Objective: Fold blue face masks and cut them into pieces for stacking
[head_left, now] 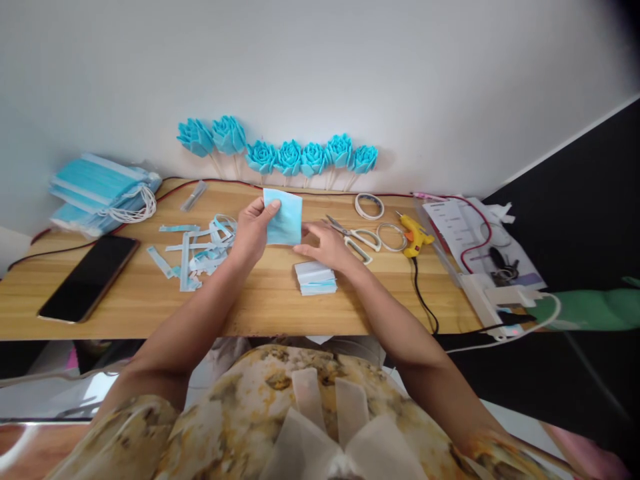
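Note:
My left hand [254, 230] pinches a light blue square of face-mask fabric [284, 219] at its left edge, thumb on the front, and holds it up above the table. At the sheet's lower right corner is my right hand [327, 247], thumb and fingers apart; whether it touches the fabric I cannot tell. Just below that hand lies a small stack of cut blue and white mask pieces [316, 279]. Scissors [356, 239] with white handles rest beyond my right hand. A heap of cut-off mask strips [200, 250] lies left of my left forearm.
Several blue fabric flowers [290, 158] on sticks lean along the wall. A pile of masks [100, 187] and a phone [90, 277] lie left. Tape rolls [369, 207], a yellow glue gun [416, 235] with its cord, papers [463, 230] and a power strip [493, 307] occupy the right.

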`<state>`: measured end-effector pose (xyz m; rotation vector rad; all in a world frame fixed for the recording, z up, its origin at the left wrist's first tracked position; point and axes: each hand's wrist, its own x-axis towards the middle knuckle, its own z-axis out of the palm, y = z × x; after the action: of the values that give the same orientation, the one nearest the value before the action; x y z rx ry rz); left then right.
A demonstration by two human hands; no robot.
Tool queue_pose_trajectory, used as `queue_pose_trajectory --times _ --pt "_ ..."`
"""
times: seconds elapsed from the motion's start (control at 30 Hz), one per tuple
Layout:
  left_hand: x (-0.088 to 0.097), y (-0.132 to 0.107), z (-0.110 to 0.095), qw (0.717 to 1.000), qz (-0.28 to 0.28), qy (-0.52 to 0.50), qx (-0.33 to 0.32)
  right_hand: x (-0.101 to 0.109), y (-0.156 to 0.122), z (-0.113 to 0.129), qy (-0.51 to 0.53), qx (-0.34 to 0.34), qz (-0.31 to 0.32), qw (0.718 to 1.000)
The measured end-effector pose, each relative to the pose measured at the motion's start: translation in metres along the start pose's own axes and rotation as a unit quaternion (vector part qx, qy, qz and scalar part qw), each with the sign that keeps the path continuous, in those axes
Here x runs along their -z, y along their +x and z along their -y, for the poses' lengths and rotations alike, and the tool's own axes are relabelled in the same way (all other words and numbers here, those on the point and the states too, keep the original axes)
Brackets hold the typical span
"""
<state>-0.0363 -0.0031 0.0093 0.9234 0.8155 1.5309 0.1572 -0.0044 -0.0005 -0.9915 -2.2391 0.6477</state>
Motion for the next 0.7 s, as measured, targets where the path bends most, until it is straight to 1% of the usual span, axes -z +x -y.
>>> queue_pose_trajectory --times 0.1,0.2,0.3,0.37,0.47,0.53,0.6,0.7 --pt "-0.001 -0.002 0.0 0.999 0.008 0.047 0.012 0.006 -0.002 0.001 0.087 -0.032 -0.052 0.994" --pt "-0.003 -0.006 0.001 0.992 0.027 0.122 0.01 0.01 -0.003 0.006 0.121 -0.056 -0.096 0.986" --pt "-0.007 -0.01 0.001 0.977 0.058 0.206 -0.021 0.012 -0.003 0.012 0.128 -0.055 -0.128 0.982" --pt "-0.008 -0.012 0.001 0.962 0.082 0.256 -0.049 0.011 -0.003 0.014 0.111 -0.048 -0.153 0.981" --pt "-0.007 -0.011 0.003 0.945 0.103 0.304 -0.067 0.011 -0.002 0.01 0.104 -0.045 -0.205 0.972" --pt "-0.004 -0.009 0.004 0.944 0.096 0.313 -0.045 0.011 -0.001 0.004 0.146 -0.066 -0.241 0.957" --pt "-0.001 -0.006 0.004 0.951 0.074 0.299 -0.01 0.013 0.001 -0.003 0.209 -0.101 -0.262 0.937" --pt "0.0 -0.003 0.003 0.965 0.046 0.258 0.026 0.016 0.005 -0.011 0.285 -0.147 -0.255 0.912"
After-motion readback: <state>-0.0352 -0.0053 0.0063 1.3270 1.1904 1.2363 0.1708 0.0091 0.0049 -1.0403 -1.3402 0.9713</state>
